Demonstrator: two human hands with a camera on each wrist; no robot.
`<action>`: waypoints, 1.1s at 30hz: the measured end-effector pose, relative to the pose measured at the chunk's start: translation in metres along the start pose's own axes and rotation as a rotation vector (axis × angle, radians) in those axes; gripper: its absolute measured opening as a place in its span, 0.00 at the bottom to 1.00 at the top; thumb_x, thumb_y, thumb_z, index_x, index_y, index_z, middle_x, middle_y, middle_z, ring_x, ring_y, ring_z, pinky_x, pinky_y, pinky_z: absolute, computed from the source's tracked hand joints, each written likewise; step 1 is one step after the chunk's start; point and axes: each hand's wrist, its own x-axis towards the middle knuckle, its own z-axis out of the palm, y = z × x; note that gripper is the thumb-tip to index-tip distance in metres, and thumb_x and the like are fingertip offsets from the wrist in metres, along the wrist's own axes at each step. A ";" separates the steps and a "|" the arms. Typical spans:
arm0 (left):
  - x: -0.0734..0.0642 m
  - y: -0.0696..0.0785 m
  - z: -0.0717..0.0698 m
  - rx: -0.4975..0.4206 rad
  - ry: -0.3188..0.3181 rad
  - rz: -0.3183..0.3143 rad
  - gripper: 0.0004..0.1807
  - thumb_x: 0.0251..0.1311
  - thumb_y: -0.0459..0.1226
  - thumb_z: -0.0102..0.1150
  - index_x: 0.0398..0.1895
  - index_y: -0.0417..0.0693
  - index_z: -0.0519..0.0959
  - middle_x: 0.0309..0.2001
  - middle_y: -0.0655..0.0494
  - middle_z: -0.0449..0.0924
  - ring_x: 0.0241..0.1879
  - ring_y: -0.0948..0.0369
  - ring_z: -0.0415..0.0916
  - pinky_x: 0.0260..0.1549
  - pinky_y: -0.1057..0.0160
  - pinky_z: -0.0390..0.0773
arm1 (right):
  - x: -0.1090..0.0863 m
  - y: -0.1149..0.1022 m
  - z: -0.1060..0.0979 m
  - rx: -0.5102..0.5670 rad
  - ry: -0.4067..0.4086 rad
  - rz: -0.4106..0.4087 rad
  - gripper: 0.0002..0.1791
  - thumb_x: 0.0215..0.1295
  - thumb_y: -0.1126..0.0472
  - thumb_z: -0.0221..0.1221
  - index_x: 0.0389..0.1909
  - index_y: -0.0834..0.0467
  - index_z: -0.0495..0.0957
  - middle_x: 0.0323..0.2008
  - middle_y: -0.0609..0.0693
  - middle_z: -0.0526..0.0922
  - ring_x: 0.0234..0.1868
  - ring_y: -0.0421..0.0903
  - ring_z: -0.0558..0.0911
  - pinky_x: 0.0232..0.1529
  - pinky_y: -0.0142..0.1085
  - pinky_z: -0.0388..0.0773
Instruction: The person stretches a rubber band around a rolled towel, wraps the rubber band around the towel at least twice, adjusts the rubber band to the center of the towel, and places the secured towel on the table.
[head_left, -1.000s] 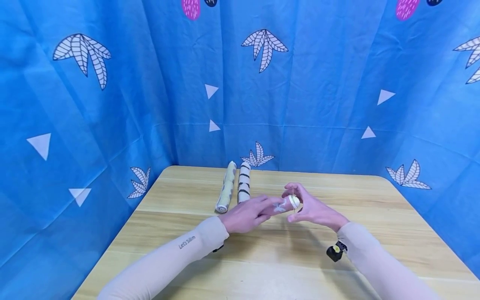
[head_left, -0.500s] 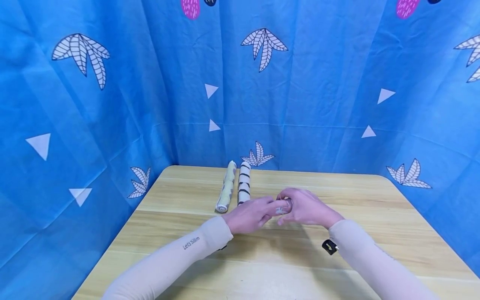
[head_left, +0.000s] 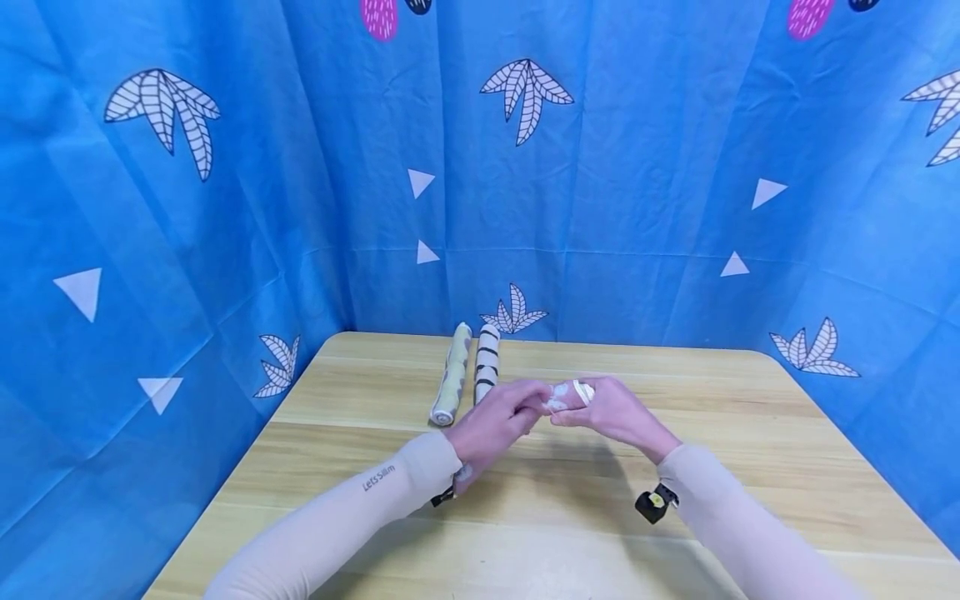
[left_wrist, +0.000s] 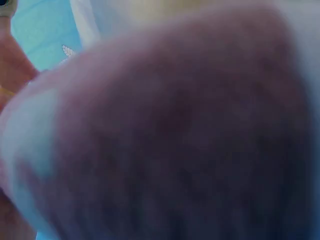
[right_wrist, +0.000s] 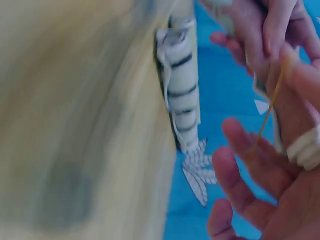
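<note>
My left hand (head_left: 495,421) grips the middle of a rolled pinkish towel (head_left: 567,396) with pale leaf shapes, held above the table. The roll's white spiral end (right_wrist: 305,147) lies near the right palm; its other end shows under my left wrist. My right hand (head_left: 626,412) is around the right part of the roll and stretches a thin yellow rubber band (right_wrist: 270,107) between thumb and fingers. In the left wrist view the towel (left_wrist: 175,125) fills most of the picture, blurred, and hides the left fingers.
Two more rolled towels lie side by side toward the back of the wooden table (head_left: 637,517): a pale green one (head_left: 452,375) and a white one with black stripes (head_left: 487,358). A blue patterned curtain (head_left: 622,208) hangs behind and at both sides.
The right hand has moved left with the rubber band, from the roll's end to along its length. The left hand has turned its grip, and the roll's near end now shows below its wrist.
</note>
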 end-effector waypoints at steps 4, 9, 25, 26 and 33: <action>0.002 -0.002 0.003 -0.189 0.062 -0.020 0.10 0.76 0.35 0.47 0.47 0.62 0.75 0.31 0.56 0.76 0.29 0.61 0.78 0.32 0.60 0.84 | -0.001 0.004 0.008 0.099 -0.022 0.067 0.22 0.58 0.45 0.70 0.48 0.55 0.84 0.31 0.53 0.87 0.27 0.49 0.79 0.24 0.34 0.68; 0.000 0.007 0.002 -0.504 0.105 -0.069 0.03 0.74 0.33 0.50 0.47 0.46 0.71 0.35 0.42 0.79 0.29 0.50 0.84 0.35 0.45 0.85 | 0.001 0.015 0.020 0.193 -0.084 0.071 0.19 0.72 0.55 0.58 0.58 0.60 0.81 0.29 0.54 0.88 0.22 0.49 0.81 0.20 0.34 0.69; -0.014 0.023 0.008 -1.096 0.053 -0.314 0.10 0.72 0.33 0.46 0.52 0.55 0.69 0.41 0.55 0.82 0.29 0.57 0.81 0.35 0.61 0.82 | -0.002 0.025 0.017 0.533 0.331 -0.177 0.28 0.71 0.51 0.61 0.69 0.53 0.72 0.41 0.52 0.90 0.30 0.48 0.88 0.39 0.38 0.83; -0.013 0.023 0.008 -1.107 0.056 -0.328 0.10 0.72 0.33 0.47 0.52 0.55 0.69 0.41 0.54 0.81 0.30 0.57 0.81 0.35 0.60 0.82 | -0.002 0.024 0.016 0.543 0.339 -0.215 0.28 0.70 0.54 0.62 0.69 0.54 0.73 0.45 0.51 0.89 0.30 0.48 0.88 0.41 0.38 0.84; -0.012 0.026 0.008 -1.125 0.032 -0.411 0.09 0.70 0.32 0.51 0.49 0.54 0.71 0.42 0.51 0.80 0.29 0.57 0.80 0.34 0.59 0.83 | -0.007 0.012 0.004 0.458 0.299 -0.378 0.31 0.64 0.63 0.67 0.69 0.52 0.73 0.52 0.57 0.86 0.35 0.45 0.87 0.41 0.31 0.83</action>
